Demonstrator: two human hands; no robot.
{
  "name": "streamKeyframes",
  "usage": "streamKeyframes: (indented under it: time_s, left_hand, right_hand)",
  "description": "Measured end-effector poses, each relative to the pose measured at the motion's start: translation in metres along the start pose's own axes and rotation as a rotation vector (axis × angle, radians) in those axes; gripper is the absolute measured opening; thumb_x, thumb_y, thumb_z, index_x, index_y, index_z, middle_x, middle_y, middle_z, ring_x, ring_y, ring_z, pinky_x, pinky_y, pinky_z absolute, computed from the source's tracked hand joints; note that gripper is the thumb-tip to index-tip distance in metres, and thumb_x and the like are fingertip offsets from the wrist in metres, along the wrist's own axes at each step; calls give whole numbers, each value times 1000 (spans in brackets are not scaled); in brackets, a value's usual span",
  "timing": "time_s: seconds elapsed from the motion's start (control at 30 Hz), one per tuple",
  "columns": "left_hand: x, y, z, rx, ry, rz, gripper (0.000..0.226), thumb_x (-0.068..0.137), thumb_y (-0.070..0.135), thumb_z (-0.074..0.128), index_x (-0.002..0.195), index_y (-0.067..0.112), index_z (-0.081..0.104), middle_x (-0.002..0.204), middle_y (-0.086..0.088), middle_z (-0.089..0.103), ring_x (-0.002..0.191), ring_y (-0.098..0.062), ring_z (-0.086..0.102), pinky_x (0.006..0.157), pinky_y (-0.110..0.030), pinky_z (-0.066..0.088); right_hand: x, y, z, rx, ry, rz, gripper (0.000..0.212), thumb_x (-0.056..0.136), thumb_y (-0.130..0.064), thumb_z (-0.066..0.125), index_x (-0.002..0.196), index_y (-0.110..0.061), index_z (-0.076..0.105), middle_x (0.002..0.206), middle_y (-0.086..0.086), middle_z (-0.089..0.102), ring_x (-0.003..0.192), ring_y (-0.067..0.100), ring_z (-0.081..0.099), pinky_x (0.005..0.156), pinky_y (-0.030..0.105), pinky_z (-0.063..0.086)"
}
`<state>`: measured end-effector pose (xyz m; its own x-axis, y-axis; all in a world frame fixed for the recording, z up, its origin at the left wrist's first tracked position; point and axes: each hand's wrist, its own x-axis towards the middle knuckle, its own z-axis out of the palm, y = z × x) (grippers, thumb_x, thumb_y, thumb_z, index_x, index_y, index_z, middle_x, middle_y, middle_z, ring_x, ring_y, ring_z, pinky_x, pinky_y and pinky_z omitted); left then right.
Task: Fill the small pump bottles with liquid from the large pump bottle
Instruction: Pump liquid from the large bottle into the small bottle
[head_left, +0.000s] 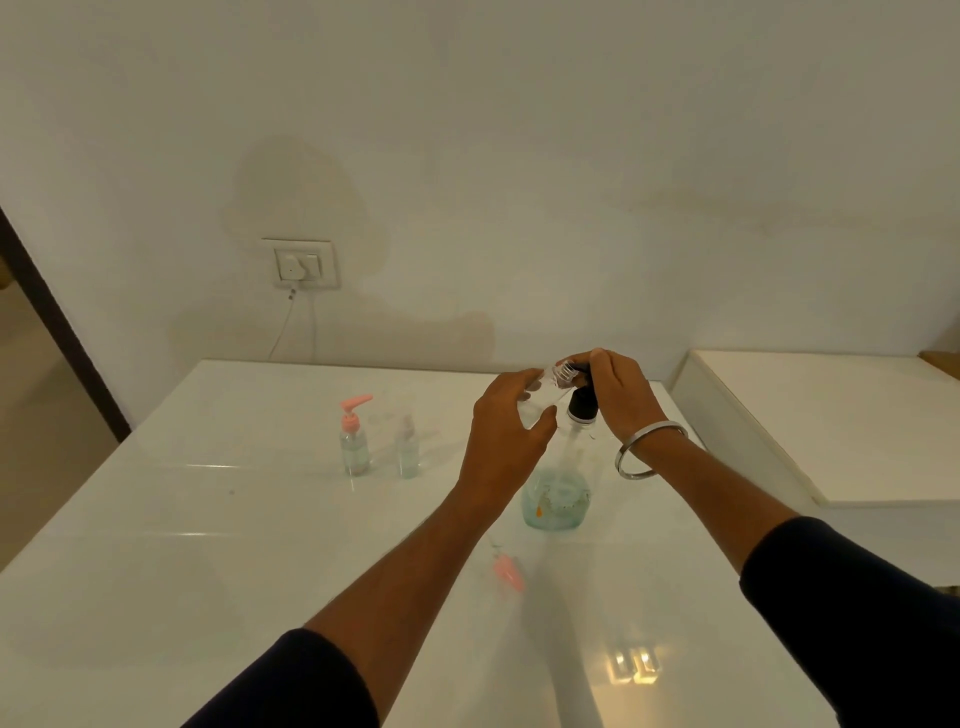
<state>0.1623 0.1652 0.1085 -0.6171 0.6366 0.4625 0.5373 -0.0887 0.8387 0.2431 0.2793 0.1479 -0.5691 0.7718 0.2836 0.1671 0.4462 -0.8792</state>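
Note:
The large clear pump bottle (557, 496) stands on the white table (208, 545), with a little blue-green liquid at its bottom and a black pump head. My right hand (621, 400) rests on top of that pump head. My left hand (506, 441) grips a small clear bottle (545, 392) without its cap, tilted so its threaded neck meets the pump's spout. At the left stand a small bottle with a pink pump (355, 439) and a second small bottle (407, 451) beside it, both holding blue-green liquid. A loose pink pump cap (510, 571) lies on the table under my left forearm.
A wall socket (304, 264) with a hanging cable sits behind the table's far edge. A lower white surface (831, 426) adjoins the table on the right. A bright light reflection (634, 665) shows on the tabletop near me.

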Motion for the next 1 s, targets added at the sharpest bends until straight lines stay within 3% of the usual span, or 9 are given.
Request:
streamKeyframes:
  time_s: [0.13,0.27,0.4,0.5,0.67,0.83,1.0]
  left_hand:
    - [2,1,-2,5,3,20,42,81,17,69,121,18,57,112,4,62,93,-3,55,79,-6,40]
    - [0,-3,1,-13,4,8,42,81,16,69,120,17,57,112,3,62,93,-6,57,79,-10,41]
    - [1,-8,5,-10,4,4,40,81,15,69,119,15,58,112,2,62,94,-6,56,80,-7,41]
    - [2,-11,7,-7,8,4,40,81,15,69,119,13,58,112,1,63,95,-5,56,81,-6,40]
    - [1,-9,4,-6,4,22,40,80,15,70,118,16,58,110,3,63,94,-5,56,81,-8,42]
    - [3,-2,3,-9,8,34,40,80,15,70,118,16,59,111,3,63,94,-5,56,82,-9,42]
    - [3,-6,4,-4,10,38,39,80,13,69,117,15,59,110,2,63,94,-6,56,80,-5,41]
  right_hand:
    - [2,-3,-3,-18,-18,7,38,98,-10,28,101,0,65,96,12,65,86,19,58,67,3,43]
    - [1,2,3,24,-5,23,39,98,-11,28,100,1,65,98,17,67,89,23,60,77,15,46]
    - [0,8,7,34,57,31,39,97,-8,27,97,0,65,94,10,65,80,13,59,68,3,43]
    - [0,11,9,40,54,29,39,97,-7,27,100,2,65,97,13,66,85,18,60,72,7,45]
    - [0,4,4,-5,21,6,38,97,-9,28,99,0,65,92,8,63,81,15,57,66,2,43]
    - [3,-2,-3,-44,-24,10,39,98,-12,28,103,-1,64,95,10,64,88,19,57,73,12,44]
    - [1,6,2,-1,9,18,38,98,-11,28,99,0,64,93,11,64,84,18,57,66,3,43]
